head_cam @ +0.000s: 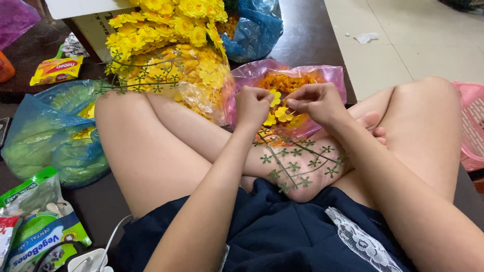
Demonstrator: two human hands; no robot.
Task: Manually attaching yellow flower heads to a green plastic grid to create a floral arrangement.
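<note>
Both hands are up over the pink bag. Left hand is pinched shut on a yellow flower, right hand is curled tight beside it, probably on the green stem, hard to tell. The stem trails down across the legs. Flower pile crowds the left; open floor on the right.

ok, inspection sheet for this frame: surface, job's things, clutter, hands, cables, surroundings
Surface: dark floor mat, mostly covered.
Job's things: green stem across the lap; yellow flower at the fingertips; pink bag of petals behind.
Clutter: flower pile, blue bags, snack packets.
Hands: left hand and right hand both pinch flowers.
Cables: white cable, bottom left.
Surroundings: pale tiles, pink basket.
</note>
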